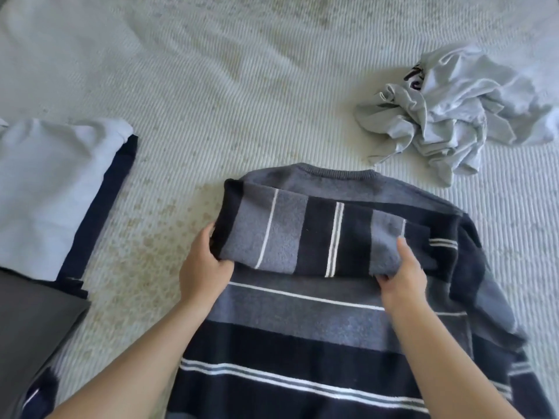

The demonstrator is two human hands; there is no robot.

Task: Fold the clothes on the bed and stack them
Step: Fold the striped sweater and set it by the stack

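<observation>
Your striped sweater (332, 313) lies flat on the bed (242, 86) directly in front of you, neckline pointing away, its body banded in navy, grey-blue and thin white lines. One sleeve (302, 234) is folded across the chest, lying crosswise just below the collar. Your left hand (205, 267) grips the sleeve's left end, fingers curled under the fold and thumb on the near edge. Your right hand (405, 273) holds the sleeve's right portion, index finger extended flat on top of the knit and the remaining fingers tucked beneath the near edge. The sweater's other sleeve (484, 282) lies along the right side, bent down toward you. To the left, well apart from the sweater, a folded stack (54, 192) sits on the bed: a pale blue garment on top, a navy item showing along its right edge beneath. Nearer you on that side lies a dark grey item (33, 322); whether it belongs to the stack cannot be told. Beyond the sweater to the right, a light grey garment (453, 110) lies crumpled and unfolded, with dark print partly visible in its creases. The bed's cover is ribbed, pale, with yellowish speckling.
</observation>
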